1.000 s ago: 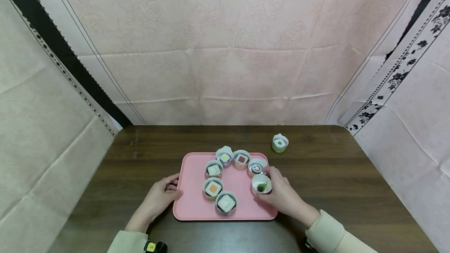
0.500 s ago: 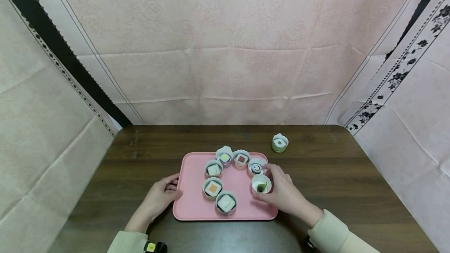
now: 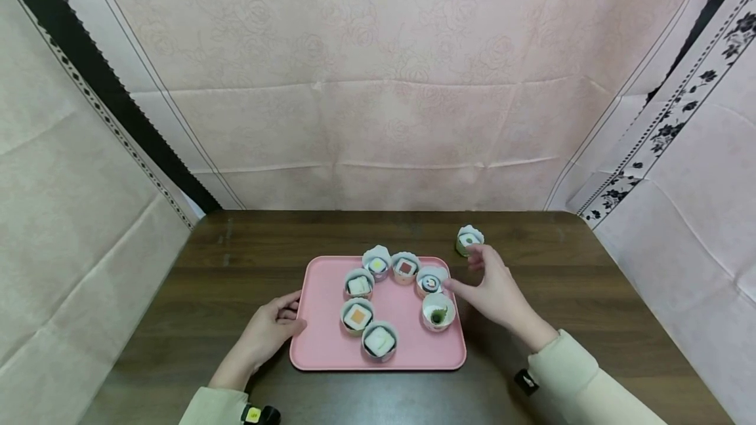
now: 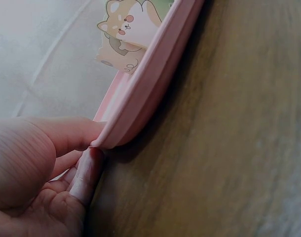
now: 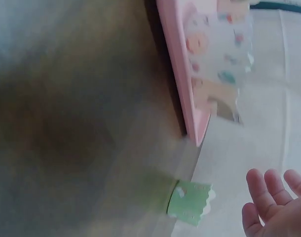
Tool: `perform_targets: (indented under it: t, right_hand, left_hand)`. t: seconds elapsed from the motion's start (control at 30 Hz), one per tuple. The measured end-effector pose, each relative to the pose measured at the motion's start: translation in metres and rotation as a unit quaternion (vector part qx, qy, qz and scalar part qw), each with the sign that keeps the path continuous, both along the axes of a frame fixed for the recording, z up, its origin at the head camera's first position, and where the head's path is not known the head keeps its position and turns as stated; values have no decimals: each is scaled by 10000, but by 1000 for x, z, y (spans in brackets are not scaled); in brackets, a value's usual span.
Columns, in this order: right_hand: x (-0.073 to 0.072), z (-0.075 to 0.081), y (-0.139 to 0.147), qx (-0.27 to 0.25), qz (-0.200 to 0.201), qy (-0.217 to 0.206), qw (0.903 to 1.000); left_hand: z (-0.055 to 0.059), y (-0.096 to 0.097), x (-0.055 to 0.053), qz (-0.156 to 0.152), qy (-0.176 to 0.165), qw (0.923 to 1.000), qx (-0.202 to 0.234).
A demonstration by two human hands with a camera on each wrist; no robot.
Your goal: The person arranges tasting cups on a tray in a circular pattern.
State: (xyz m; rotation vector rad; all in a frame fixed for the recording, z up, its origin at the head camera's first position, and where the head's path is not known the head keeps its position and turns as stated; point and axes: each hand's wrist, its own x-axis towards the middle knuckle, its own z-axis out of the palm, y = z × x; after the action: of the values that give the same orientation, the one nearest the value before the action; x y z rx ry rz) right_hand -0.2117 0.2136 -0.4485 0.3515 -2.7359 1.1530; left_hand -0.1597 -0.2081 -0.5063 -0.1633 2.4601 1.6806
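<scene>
At the left edge of a pink tray (image 3: 321, 346), my left hand (image 3: 268, 330) pinches the rim between thumb and fingers; the left wrist view shows this grip closely. My right hand (image 3: 499, 297) is held over the tray's right side with its fingers spread and nothing in them. Its fingertips are close to a small green paper cup (image 5: 190, 202) that stands on the table beyond the tray. Whether they touch it cannot be told. Below the thumb, on the tray, is a paper cup (image 3: 438, 299) with a green sprig-like piece inside.
Several more paper cups stand on the tray in a curve, among them one with an orange-centred square (image 3: 357, 316) and one with a red-centred square (image 3: 406, 267). The brown wooden table (image 3: 236, 294) meets a pale cloth (image 3: 378, 143) at the back.
My right hand has let go of the cup with the green sprig and moved up and right towards the green cup. The left hand and the tray have stayed in place.
</scene>
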Motion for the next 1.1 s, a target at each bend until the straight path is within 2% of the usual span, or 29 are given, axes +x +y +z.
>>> perform_targets:
  t: [0.17, 0.4, 0.6, 0.9, 1.1]
  right_hand:
    - [-20, -1, 7, -374, -342, -207, 9985]
    - [-47, -13, 11, -736, -978, -488, 9913]
    - [-67, -23, 12, -836, -1228, -908, 9847]
    - [-80, -31, 9, -801, -1362, -1359, 9780]
    - [-85, -35, 7, -1009, -1471, -1359, 9745]
  left_hand:
    - [-2, -1, -1, 62, -55, 10000, -31]
    - [-4, -3, -1, 91, -49, 9999, -38]
    - [-3, -3, 1, 108, -47, 9999, -61]
    - [-1, -1, 0, 118, -40, 9998, -129]
    - [-2, 1, -1, 154, -20, 9998, -115]
